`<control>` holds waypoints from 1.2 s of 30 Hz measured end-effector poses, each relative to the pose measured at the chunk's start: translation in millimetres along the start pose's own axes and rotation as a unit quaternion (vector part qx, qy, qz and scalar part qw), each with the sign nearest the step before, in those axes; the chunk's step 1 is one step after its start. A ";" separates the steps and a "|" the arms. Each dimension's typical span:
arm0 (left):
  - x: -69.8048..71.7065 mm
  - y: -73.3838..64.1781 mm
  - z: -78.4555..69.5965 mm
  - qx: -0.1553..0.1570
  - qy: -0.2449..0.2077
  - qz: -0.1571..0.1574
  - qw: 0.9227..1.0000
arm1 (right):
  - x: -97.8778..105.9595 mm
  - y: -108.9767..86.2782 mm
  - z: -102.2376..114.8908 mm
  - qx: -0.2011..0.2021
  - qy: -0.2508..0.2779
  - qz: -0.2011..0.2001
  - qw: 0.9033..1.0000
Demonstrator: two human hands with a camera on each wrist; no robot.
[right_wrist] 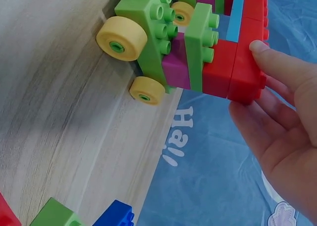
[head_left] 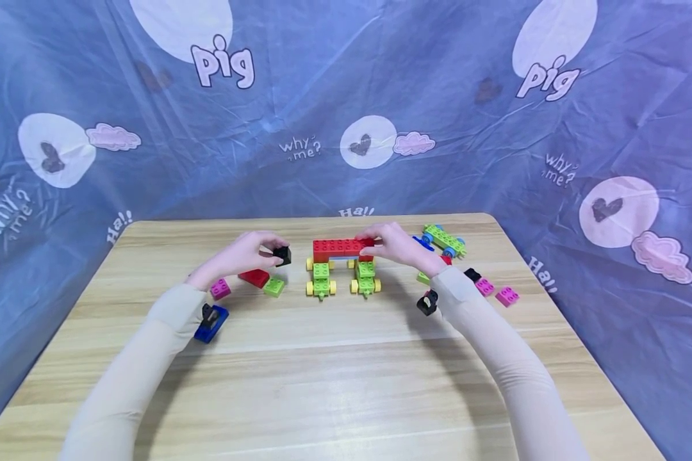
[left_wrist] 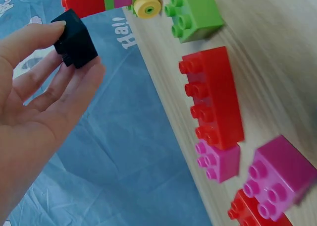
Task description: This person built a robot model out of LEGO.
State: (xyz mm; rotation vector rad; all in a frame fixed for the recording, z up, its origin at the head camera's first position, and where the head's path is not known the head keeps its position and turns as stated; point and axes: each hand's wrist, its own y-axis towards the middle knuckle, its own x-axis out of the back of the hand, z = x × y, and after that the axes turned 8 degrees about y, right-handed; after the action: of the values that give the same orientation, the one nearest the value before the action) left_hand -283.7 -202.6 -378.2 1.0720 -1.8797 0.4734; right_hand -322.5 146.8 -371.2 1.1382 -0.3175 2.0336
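My left hand (head_left: 243, 253) pinches a small black toy block (left_wrist: 77, 41) between thumb and fingers, above the table and left of a brick structure. That structure has two green wheeled bases (head_left: 321, 287) with yellow wheels (right_wrist: 122, 37), purple and green bricks stacked on them, and red bricks (head_left: 337, 247) bridging the top. A light-blue piece (right_wrist: 235, 18) shows under the bridge. My right hand (head_left: 396, 246) grips the bridge's right end, thumb on one face of the red brick (right_wrist: 246, 57) and fingers around its other side.
Left on the table (head_left: 334, 384) lie a red brick (head_left: 254, 277), a green brick (head_left: 273, 286), a pink brick (head_left: 220, 289) and a blue piece (head_left: 212, 323) with a black part. Rightward are a green wheeled base (head_left: 445, 241), pink bricks (head_left: 507, 296) and a black block (head_left: 427, 303).
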 end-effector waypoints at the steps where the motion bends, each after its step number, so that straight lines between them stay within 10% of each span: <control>1: 0.0 1.8 -0.7 0.002 -0.009 -0.001 1.000 | 0.3 0.0 -0.2 -0.002 0.002 0.004 1.000; 36: -11.0 41.7 -24.9 0.025 -0.070 -0.049 0.996 | 4.4 -20.1 -18.2 -0.050 0.083 -0.046 0.994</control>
State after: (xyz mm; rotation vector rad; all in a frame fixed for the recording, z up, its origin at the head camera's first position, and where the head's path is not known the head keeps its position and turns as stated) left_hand -303.0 -157.4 -370.3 1.2528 -1.9339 0.4009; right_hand -320.5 172.4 -380.9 0.8996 -0.2751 1.9929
